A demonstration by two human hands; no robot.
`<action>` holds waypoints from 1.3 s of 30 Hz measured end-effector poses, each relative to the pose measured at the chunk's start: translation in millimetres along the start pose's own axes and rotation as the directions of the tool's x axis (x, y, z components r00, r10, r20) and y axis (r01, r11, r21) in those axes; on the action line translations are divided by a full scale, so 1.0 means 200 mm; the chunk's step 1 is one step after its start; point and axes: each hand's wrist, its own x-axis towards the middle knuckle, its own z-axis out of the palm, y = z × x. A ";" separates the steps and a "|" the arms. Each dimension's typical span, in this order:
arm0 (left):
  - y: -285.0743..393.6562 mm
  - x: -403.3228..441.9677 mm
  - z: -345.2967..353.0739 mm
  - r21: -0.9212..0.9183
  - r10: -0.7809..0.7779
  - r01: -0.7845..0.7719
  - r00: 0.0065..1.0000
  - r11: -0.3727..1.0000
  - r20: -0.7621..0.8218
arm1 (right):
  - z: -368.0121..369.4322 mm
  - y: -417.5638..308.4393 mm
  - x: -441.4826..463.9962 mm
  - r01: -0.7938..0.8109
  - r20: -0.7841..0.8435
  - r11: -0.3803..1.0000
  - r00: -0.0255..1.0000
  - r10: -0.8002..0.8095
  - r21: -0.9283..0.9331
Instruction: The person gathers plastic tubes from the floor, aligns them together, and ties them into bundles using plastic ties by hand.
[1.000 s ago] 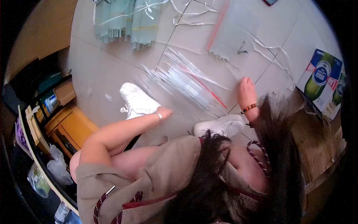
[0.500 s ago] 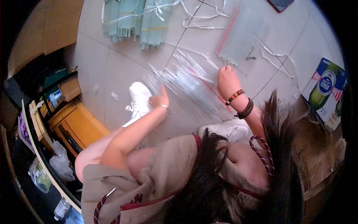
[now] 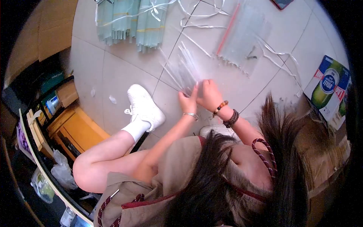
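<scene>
A person seated low over a pale tiled floor (image 3: 124,68) gathers both hands around a fan of slender clear plastic strips (image 3: 185,70), held in front of the body between the feet. The left hand (image 3: 187,102), a silver bangle (image 3: 191,116) at its wrist, grips the lower end of the fan from the left, fingers closed on the plastic. The right hand (image 3: 210,95), its wrist circled by a string of beads (image 3: 220,108) and a darker bracelet (image 3: 231,119), presses in from the right, touching or nearly touching the left, its curled fingers also grasping the strips. The upper ends spread and tilt away from the person; some blur into the tiles behind them.

Just beyond the fan, a lone thin strip (image 3: 196,44) lies slantwise on the floor. Farther off, at upper left, pale green bundles (image 3: 151,34) lie side by side, bound with yellow bands and white ribbon (image 3: 155,13). To the right of the fan rests a flat, clear plastic sheaf (image 3: 247,32) with a red edge, and loose white ribbon (image 3: 278,54) trails beside it.

A white sneaker (image 3: 145,108) is planted left of the hands; its mate (image 3: 217,130) shows partly beneath the right forearm. A carton panel printed with a green bottle (image 3: 329,85) stands at far right.
</scene>
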 end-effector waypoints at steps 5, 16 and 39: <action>0.03 -0.03 -0.08 -0.200 -0.110 0.154 0.971 0.968 0.214 | 0.01 0.09 0.08 0.049 0.220 0.974 0.971 -0.099 0.221; 0.11 -0.19 -0.14 -0.422 0.288 -0.205 0.947 0.883 0.141 | -0.22 -0.08 0.00 0.264 0.090 0.851 0.936 -0.339 0.454; 0.38 0.18 0.21 -0.407 0.965 -0.878 0.262 0.251 0.031 | -0.31 0.00 0.17 0.186 -0.124 0.435 0.978 -0.167 0.881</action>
